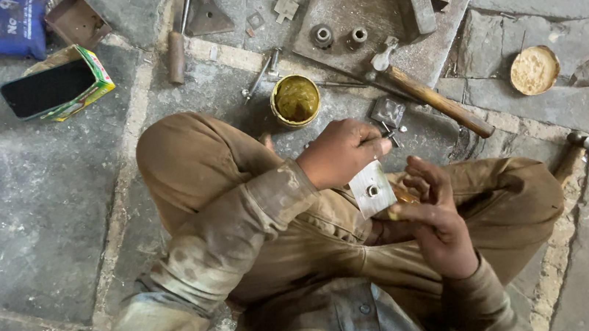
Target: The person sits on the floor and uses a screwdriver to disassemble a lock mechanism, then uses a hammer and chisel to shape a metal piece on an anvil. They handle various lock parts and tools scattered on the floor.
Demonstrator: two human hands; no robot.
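While the left hand [341,154] grips a small metal plate [373,190] over the lap, the right hand [434,220] curls loosely beside it, touching its edge.

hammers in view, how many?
2. One hammer lies on the stone floor above the hands, head resting against the metal plate. A second shows at the right, by the knee, partly hidden. Others may be out of view.

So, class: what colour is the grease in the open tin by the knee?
Yellowish-green grease inside a yellow-rimmed tin, clearest in the head view.
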